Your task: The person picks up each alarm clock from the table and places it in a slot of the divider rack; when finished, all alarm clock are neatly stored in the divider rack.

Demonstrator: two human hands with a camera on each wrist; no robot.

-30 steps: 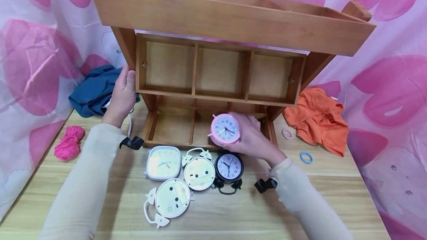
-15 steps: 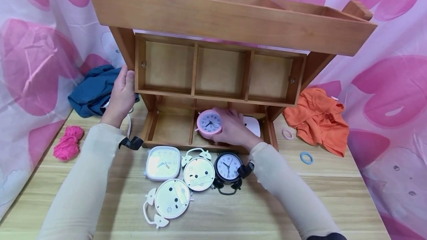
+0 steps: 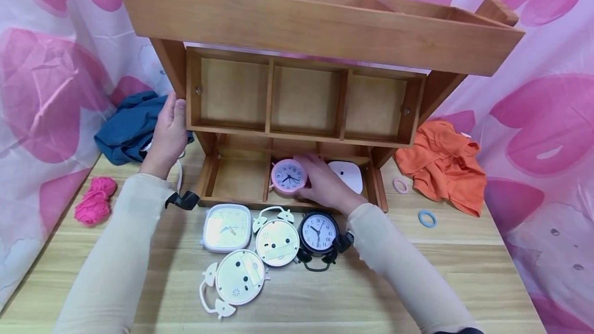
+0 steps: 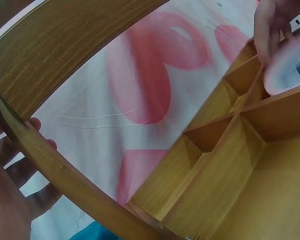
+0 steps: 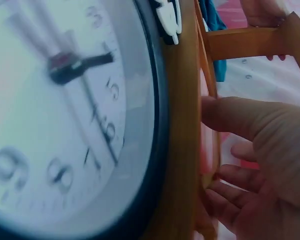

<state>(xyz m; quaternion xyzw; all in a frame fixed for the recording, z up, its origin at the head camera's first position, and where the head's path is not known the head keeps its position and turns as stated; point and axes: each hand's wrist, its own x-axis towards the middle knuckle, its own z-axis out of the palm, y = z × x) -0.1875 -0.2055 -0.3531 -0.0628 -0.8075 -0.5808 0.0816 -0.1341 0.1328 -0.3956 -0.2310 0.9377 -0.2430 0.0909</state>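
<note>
My left hand point(image 3: 168, 135) grips the left side post of a wooden shelf point(image 3: 320, 27); in the left wrist view its fingers point(image 4: 45, 200) show behind the post. A pink alarm clock point(image 3: 287, 177), face up, sits in the bottom tier's middle compartment, and my right hand point(image 3: 325, 182) holds its right side. In the right wrist view the thumb point(image 5: 230, 115) reaches over the tray edge; the clock is mostly hidden there. A white rounded clock point(image 3: 349, 175) lies in the right compartment beside that hand. The bottom left compartment point(image 3: 238, 175) shows bare wood.
Before the shelf lie a black twin-bell alarm clock point(image 3: 318, 233), a square white clock point(image 3: 227, 227) and two white twin-bell clocks point(image 3: 277, 243), backs up. Pink yarn point(image 3: 95, 200) and blue cloth point(image 3: 132, 125) are left; orange cloth point(image 3: 443, 166) and a blue ring point(image 3: 427, 218) right.
My right hand has carried the pink clock left and lowered it into the bottom middle compartment, uncovering the white clock in the right one. My left hand has stayed on the shelf's post.
</note>
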